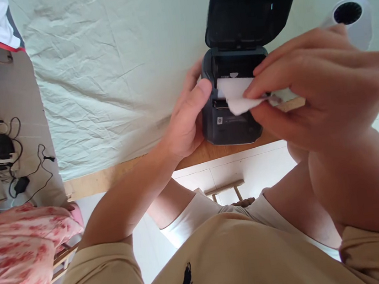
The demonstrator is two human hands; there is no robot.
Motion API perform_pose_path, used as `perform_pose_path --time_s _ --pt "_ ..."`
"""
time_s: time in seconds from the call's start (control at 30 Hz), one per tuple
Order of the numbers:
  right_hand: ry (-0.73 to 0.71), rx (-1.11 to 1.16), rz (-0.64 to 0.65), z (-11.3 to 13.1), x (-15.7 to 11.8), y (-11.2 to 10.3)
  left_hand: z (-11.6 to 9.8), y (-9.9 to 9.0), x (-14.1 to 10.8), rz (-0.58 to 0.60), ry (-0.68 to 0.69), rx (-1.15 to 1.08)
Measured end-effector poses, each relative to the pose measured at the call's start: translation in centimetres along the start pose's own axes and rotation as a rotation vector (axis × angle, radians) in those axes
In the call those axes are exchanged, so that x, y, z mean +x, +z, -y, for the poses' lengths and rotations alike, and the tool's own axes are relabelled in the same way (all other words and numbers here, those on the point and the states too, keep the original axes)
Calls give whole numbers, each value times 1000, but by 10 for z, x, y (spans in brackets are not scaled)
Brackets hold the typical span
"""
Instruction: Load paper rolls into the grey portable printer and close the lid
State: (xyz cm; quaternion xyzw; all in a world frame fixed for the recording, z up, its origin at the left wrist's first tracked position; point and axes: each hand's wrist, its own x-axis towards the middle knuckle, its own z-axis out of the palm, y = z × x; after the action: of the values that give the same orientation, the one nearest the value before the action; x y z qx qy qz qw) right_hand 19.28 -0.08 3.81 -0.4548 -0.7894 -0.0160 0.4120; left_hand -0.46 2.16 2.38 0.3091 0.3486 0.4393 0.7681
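A dark grey portable label printer (pixel 232 129) is held near the table's front edge, its black lid (pixel 246 15) swung up and back. My left hand (pixel 190 107) wraps round the printer's left side, thumb on the rim. Between the thumb and fingers of my right hand (pixel 317 85) is the end of a white paper strip (pixel 239 94), pinched over the printer's open compartment. The strip lies across the compartment, with its free edge curled toward me. My right fingers cover the compartment's right part, so the roll inside is mostly hidden.
A pale green cloth (pixel 109 78) covers the table, with a wooden edge (pixel 91 184) in front. A white rounded device with a black face (pixel 348 14) stands beyond my right hand. Tangled cables (pixel 1 160) lie at the left, above a pink floral cloth (pixel 25 245).
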Motion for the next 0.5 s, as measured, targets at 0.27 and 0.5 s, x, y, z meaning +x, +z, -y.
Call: perform_pose_path --time_s 0.27,0.5 --pt "-28 338 -85 1 -12 5 1 -17 5 27 54 293" --pt "270 286 -187 -28 -18 12 10 -41 21 176 120 493"
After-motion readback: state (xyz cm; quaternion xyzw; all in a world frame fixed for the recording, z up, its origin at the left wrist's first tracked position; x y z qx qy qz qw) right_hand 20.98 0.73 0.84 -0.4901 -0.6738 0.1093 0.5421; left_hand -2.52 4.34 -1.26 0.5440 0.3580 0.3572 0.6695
